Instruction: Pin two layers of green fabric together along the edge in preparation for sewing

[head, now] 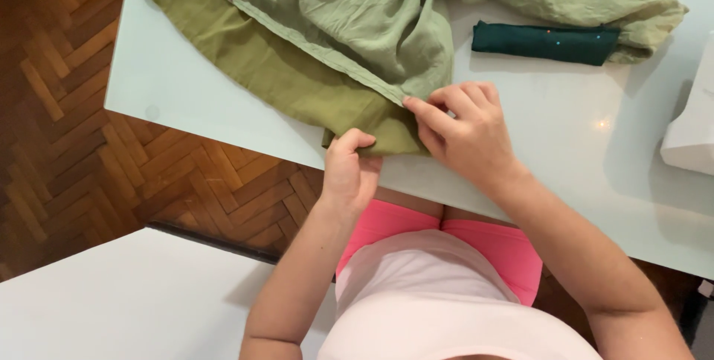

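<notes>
Left hand [348, 170], nearest the person, pinches the lower edge of the green fabric [327, 40] where it overhangs the near rim of the bench [565, 137]. Just beyond it on the fabric, right hand [465, 129] presses down, fingertips gripping the folded hem. The fabric spreads from that rim toward the far side, bunched in the middle. Past the fabric's right end lies a dark green folded cloth [547, 42] with small pin heads showing. Risk, as judged: the hem fold could slip if either pinch loosens; the overhanging weight could drag the fabric floorward; pins could prick a finger
</notes>
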